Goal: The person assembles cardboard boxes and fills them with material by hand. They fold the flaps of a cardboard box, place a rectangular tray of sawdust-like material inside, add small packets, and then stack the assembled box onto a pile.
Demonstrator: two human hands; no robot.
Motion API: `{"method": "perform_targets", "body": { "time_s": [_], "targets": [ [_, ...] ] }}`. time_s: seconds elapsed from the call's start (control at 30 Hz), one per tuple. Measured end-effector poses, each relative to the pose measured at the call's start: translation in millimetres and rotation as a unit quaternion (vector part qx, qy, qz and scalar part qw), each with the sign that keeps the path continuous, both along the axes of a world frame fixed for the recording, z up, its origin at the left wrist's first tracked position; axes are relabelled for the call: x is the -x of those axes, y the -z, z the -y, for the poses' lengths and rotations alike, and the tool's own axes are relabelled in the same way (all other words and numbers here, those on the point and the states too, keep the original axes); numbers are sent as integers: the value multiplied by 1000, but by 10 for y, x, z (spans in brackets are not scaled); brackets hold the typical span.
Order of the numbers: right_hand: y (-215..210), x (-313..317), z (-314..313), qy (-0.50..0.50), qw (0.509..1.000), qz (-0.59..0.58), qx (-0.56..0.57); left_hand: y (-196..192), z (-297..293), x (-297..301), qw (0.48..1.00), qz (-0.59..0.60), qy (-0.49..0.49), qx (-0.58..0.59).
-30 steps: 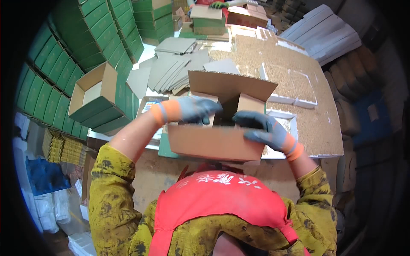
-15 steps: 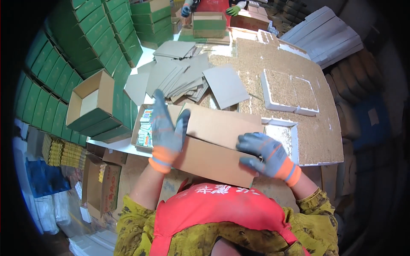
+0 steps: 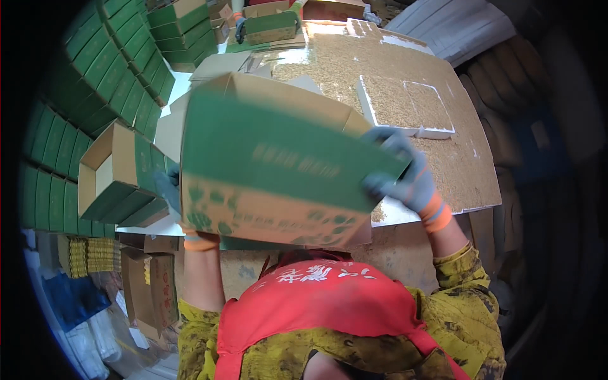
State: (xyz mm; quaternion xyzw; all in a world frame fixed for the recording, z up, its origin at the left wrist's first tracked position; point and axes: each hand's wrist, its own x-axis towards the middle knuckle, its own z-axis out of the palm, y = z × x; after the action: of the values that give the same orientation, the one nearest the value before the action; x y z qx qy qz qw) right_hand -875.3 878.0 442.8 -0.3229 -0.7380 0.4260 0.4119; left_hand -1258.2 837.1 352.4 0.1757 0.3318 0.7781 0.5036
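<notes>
A green and tan cardboard box (image 3: 272, 164) is raised between my hands over the table's near edge, slightly blurred. Its printed side faces me, and a tan inner edge shows along the top. My right hand (image 3: 415, 180), in a grey and orange glove, grips the right end, fingers above and thumb on the printed side. At the left end is my left hand (image 3: 168, 190), closed on the box; the box hides part of it. Beside that hand stands another open green box (image 3: 104, 177), tan inside.
Green boxes (image 3: 95, 57) are piled high at the left. Grey cardboard sheets (image 3: 218, 65) lie behind the held box. Brown granules (image 3: 329, 60) cover the table, with a white-walled tray (image 3: 437, 134) of them at right. Across the table, a co-worker's gloved hands hold a green box (image 3: 269, 28).
The box has been lifted and tipped; its green side now faces me instead of brown cardboard panels. My left hand went from the panels to the left end. The packets at left are now hidden.
</notes>
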Motion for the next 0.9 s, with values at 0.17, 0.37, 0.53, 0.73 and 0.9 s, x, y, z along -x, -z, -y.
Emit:
{"method": "perform_targets", "body": {
  "time_s": [0.17, 0.37, 0.53, 0.73, 0.9],
  "targets": [
    [764, 359, 663, -210, 914, 282, -204, 385, -134, 422, 963, 10, 241, 117],
    [482, -57, 32, -151, 938, -48, 309, 133, 81, 292, 814, -557, 111, 120],
    [2067, -1308, -1502, 389, 904, 70, 161, -7, 127, -53, 899, -374, 52, 223],
    [2466, -1545, -1835, 409, 867, 270, 83, 255, 36, 119, 783, -577, 0, 232],
    [2321, -1624, -876, 386, 896, 211, 65, 126, 91, -28, 845, -468, 9, 259]
  ]
}}
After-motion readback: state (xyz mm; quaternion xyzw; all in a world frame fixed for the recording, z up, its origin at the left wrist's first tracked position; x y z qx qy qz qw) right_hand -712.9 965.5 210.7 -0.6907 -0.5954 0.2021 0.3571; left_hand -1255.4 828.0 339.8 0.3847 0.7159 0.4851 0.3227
